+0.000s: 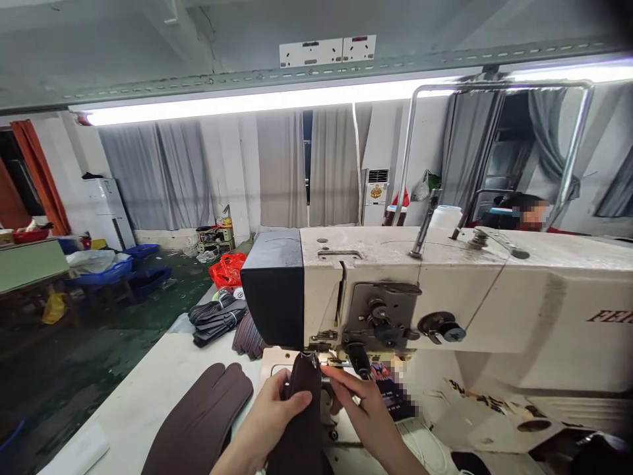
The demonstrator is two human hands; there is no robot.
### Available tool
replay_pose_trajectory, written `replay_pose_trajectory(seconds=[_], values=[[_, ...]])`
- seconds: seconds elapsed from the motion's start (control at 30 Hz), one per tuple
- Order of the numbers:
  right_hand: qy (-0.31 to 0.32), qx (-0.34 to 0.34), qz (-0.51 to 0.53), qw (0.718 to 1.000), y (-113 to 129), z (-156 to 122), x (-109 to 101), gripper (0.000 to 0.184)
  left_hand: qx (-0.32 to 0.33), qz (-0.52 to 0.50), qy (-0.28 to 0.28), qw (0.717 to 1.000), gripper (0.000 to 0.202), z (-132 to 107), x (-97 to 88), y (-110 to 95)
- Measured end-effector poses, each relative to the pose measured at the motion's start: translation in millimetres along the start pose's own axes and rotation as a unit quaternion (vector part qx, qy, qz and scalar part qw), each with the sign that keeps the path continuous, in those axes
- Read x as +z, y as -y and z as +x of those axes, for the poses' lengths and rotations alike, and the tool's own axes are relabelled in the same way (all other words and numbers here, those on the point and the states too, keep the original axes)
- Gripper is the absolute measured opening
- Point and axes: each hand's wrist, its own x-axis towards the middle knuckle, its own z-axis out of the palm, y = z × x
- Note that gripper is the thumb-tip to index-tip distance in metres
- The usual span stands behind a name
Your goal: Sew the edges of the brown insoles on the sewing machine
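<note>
A dark brown glove piece [302, 422] stands with its narrow end up at the needle area of a white sewing machine [514, 303]. My left hand [271, 412] is closed on its left side, thumb on the near face. At its right edge, just below the needle area, is my right hand [363, 412]. Those fingers are bent, the index fingertip close to the edge; whether they pinch the edge or a thread, I cannot make out. More dark brown gloves [202, 415] lie flat on the table left of my left hand.
Bundled dark pieces [217, 316] and a red plastic bag [227, 269] lie behind the machine head on the white table [133, 396]. A phone-like dark object [393, 392] rests beneath the machine arm. A white thread cone [445, 216] stands behind; another person [529, 211] is beyond.
</note>
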Motion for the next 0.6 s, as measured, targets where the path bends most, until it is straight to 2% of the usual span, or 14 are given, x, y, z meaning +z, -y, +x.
replay_pose_trajectory(seconds=[0.3, 0.4, 0.6], values=[[0.001, -0.011, -0.002, 1.0, -1, 0, -1, 0.037, 0.071, -0.025, 0.0, 0.997, 0.048, -9, 14.4, 18], [-0.008, -0.023, -0.02, 1.0, -1, 0, -2, 0.036, 0.093, -0.032, -0.027, 0.995, 0.051, -15, 16.0, 23], [-0.014, -0.027, -0.033, 0.999, 3, 0, -3, 0.036, 0.06, -0.037, -0.075, 0.995, 0.061, -28, 13.3, 24]])
